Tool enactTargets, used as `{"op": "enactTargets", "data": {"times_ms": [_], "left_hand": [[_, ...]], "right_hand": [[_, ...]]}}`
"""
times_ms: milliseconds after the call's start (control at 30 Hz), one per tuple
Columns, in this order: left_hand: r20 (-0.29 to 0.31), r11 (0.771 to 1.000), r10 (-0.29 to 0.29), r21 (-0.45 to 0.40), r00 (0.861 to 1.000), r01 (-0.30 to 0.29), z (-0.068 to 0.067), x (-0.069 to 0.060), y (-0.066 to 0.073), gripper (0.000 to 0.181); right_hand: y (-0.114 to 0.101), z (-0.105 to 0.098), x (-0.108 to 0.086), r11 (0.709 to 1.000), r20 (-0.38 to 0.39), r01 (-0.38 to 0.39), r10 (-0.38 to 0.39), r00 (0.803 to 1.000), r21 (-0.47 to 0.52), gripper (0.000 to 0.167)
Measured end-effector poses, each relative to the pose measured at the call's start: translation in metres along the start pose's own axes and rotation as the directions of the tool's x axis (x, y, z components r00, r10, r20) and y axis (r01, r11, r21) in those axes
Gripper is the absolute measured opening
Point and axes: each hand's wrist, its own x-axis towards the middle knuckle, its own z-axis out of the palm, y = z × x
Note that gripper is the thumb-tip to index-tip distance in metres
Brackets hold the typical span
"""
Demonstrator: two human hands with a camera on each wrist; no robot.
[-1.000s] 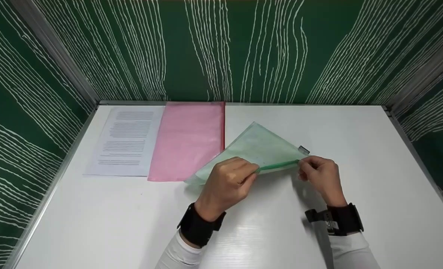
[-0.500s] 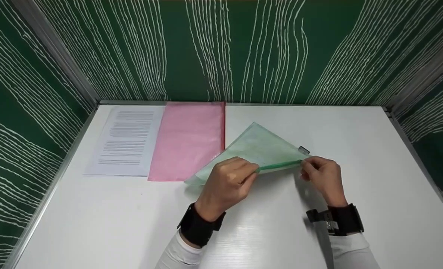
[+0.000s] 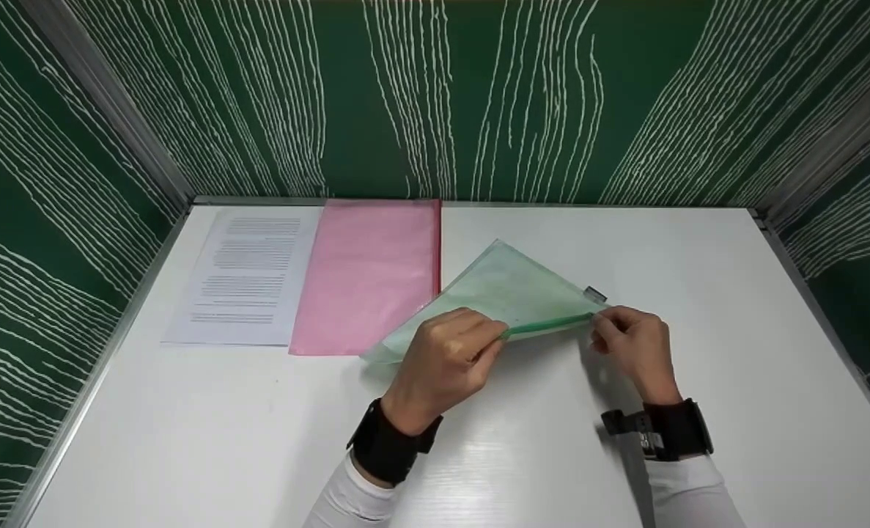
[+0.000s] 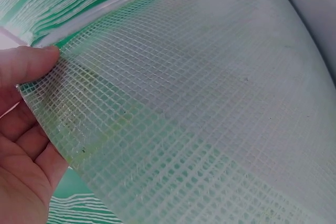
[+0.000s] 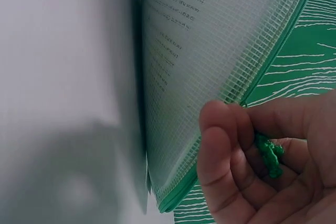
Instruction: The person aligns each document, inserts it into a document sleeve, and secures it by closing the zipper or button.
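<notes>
A pale green mesh zipper pouch (image 3: 508, 282) is lifted at its near edge, where a dark green zipper (image 3: 548, 324) runs between both hands. My left hand (image 3: 445, 352) pinches one end of that edge; thumb and fingers hold the mesh corner in the left wrist view. At the other end, my right hand (image 3: 632, 345) grips the zipper between thumb and fingers. In the right wrist view a green zipper pull (image 5: 269, 156) sticks out inside the curled fingers. Printed text shows through the mesh (image 5: 184, 51) there. The left hand hides part of the pouch in the head view.
A pink zipper folder (image 3: 369, 275) with a red edge lies flat at the back, its lower right partly under the green pouch. Left of it lies a printed sheet (image 3: 248, 279). Green walls with white lines stand around the white table (image 3: 185, 425).
My right hand has shifted slightly to the right with the zipper end, lengthening the visible green strip. The left hand, pink folder and sheet stay put.
</notes>
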Motion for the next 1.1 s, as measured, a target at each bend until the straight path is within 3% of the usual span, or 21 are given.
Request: {"op": "enactTargets", "data": {"times_ms": [300, 600, 867, 1100], "left_hand": [[-0.002, 1.0, -0.002, -0.001, 1.0, 0.002, -0.0014, -0.0002, -0.001, 0.01], [-0.002, 1.0, 0.0, 0.01, 1.0, 0.001, -0.003, 0.0009, -0.0002, 0.01], [-0.009, 1.0, 0.001, 0.014, 1.0, -0.001, -0.0033, 0.0015, 0.0002, 0.01], [-0.035, 1.0, -0.011, -0.004, 0.999, 0.011, -0.0032, 0.0005, 0.0003, 0.011]], "right_hand": [[0.0005, -0.0001, -0.0001, 1.0, 0.006, -0.002, 0.001, 1.0, 0.017, 0.021], [0.0044, 0.0, 0.0012, 0.999, -0.009, -0.011, 0.01, 1.0, -0.031, 0.02], [0.0044, -0.0016, 0.0015, 0.999, -0.003, -0.03, 0.03, 1.0, 0.024, 0.021], [0.0085, -0.0027, 0.0022, 0.999, -0.008, -0.03, 0.03, 1.0, 0.012, 0.021]]}}
